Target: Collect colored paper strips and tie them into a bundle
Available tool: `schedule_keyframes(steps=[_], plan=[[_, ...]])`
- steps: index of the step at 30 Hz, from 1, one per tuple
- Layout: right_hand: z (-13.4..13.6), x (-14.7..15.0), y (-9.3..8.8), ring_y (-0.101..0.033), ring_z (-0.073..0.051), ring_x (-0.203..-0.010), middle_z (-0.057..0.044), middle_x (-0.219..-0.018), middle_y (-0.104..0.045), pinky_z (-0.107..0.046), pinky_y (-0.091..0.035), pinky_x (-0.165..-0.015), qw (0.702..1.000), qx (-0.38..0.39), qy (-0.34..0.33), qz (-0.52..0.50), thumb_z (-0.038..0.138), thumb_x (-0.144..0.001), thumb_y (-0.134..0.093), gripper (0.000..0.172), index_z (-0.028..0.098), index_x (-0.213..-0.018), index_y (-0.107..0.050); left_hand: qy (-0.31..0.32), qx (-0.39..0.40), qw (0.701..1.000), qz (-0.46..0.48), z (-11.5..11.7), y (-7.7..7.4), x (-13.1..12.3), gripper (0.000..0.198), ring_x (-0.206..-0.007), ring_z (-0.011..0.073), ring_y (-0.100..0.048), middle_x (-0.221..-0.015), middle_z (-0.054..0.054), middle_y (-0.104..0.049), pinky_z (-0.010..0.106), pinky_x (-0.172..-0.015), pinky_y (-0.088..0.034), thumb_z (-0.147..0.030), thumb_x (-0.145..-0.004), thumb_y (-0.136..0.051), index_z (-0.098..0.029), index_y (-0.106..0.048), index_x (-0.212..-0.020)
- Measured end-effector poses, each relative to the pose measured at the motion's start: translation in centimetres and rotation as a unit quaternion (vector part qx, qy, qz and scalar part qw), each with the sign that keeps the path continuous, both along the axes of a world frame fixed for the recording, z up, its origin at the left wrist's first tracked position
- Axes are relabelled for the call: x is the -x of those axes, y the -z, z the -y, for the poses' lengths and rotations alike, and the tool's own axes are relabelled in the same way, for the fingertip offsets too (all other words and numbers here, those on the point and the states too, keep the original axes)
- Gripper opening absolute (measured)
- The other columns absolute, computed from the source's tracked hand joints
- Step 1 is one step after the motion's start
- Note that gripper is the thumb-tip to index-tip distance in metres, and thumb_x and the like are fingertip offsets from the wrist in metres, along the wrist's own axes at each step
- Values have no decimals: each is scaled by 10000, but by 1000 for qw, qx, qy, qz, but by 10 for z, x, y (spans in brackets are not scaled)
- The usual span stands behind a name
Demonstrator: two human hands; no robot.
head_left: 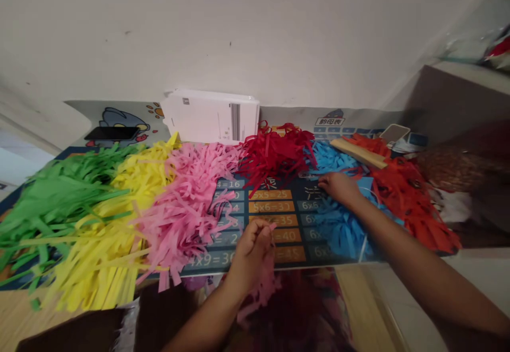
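Observation:
My left hand (251, 248) is closed near the front edge of the table, with a pink paper tassel (266, 284) hanging from it below the edge. My right hand (339, 187) reaches over the blue paper fringe (345, 232), its fingertips pinched together beside a small, unclear item at the fringe's left edge. What those fingertips hold, if anything, I cannot make out. Behind and left of that hand lies a heap of dark red paper fringe (277, 150). To the left of my left hand is a long pile of pink fringe (179, 211).
Yellow fringe (99, 251) and green fringe (56, 192) cover the left side. Orange-red fringe (410, 198) lies at right, beside a tan strip (360, 152). A white box (213, 115) and black phone (111, 133) stand at the wall. A printed mat (274, 207) covers the table.

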State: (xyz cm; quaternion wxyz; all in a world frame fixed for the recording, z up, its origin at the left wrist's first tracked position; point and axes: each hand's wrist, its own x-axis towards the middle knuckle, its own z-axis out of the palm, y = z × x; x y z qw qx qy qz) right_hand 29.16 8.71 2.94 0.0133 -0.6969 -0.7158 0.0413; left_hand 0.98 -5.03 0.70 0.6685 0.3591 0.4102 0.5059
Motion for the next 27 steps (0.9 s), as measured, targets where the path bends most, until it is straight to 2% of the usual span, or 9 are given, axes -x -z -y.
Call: schedule_keyframes(steps=[5,7,9,10,12,15,19,23,27], plan=[[2,10,7,-692,-261,-785,-155,-882,-735,-322,-454,-645,999,3,-9,42,178,-871,-561,183,155,-816,-734,-7,-34,996,-80,4,-2,-2,371,-487,65,-401,-573,-79,-448,190,-483,-345,-536,-833,-666,-183,-555,-809],[17,20,0,-690,-281,-820,-194,-945,-723,-348,-472,-673,999,-22,-6,44,173,-889,-526,201,121,-887,-721,-18,-68,989,-133,6,-4,1,303,-520,79,-459,-586,-61,-503,203,-526,-378,-469,-881,-624,-175,-591,-818],[42,36,-8,-687,-273,-854,-165,-980,-724,-356,-494,-716,997,-65,-28,-23,223,-908,-532,203,138,-957,-711,-27,-109,974,-195,8,-5,3,244,-575,98,-528,-635,-29,-585,217,-573,-409,-384,-918,-583,-170,-629,-812],[58,46,-12,-686,-256,-860,-123,-967,-731,-344,-504,-740,990,-92,-56,-97,266,-904,-565,185,168,-957,-713,-32,-135,964,-227,8,-6,4,223,-620,110,-564,-676,-11,-627,225,-607,-427,-344,-927,-574,-170,-649,-810],[92,70,-15,-686,-214,-830,-47,-894,-739,-313,-521,-757,945,-110,-125,-281,344,-895,-610,163,231,-883,-727,-43,-192,938,-285,9,-6,6,194,-706,135,-612,-754,16,-683,241,-670,-451,-284,-932,-575,-175,-688,-818],[132,101,-9,-692,-190,-811,-22,-861,-738,-295,-541,-748,874,-111,-139,-453,380,-895,-626,177,261,-850,-749,-55,-273,896,-347,11,-6,8,174,-746,149,-630,-780,29,-707,246,-696,-470,-231,-942,-571,-184,-724,-873],[152,117,4,-693,-191,-886,-19,-922,-741,-302,-543,-806,840,-86,-96,-528,345,-871,-658,131,281,-891,-771,-56,-334,862,-376,15,-6,10,160,-730,140,-634,-782,33,-718,229,-674,-488,-209,-941,-585,-183,-742,-921],[157,118,7,-690,-185,-774,-15,-841,-737,-294,-549,-713,811,-67,-26,-581,354,-821,-704,114,256,-854,-751,-58,-338,853,-395,20,-7,11,139,-696,135,-628,-762,31,-714,224,-644,-488,-197,-925,-614,-177,-750,-914],[160,118,6,-679,-181,-786,-15,-818,-729,-288,-543,-732,811,-98,-38,-575,333,-813,-711,95,255,-778,-753,-63,-351,842,-404,21,-9,11,135,-716,139,-639,-779,32,-724,229,-662,-495,-192,-928,-609,-176,-741,-903]])
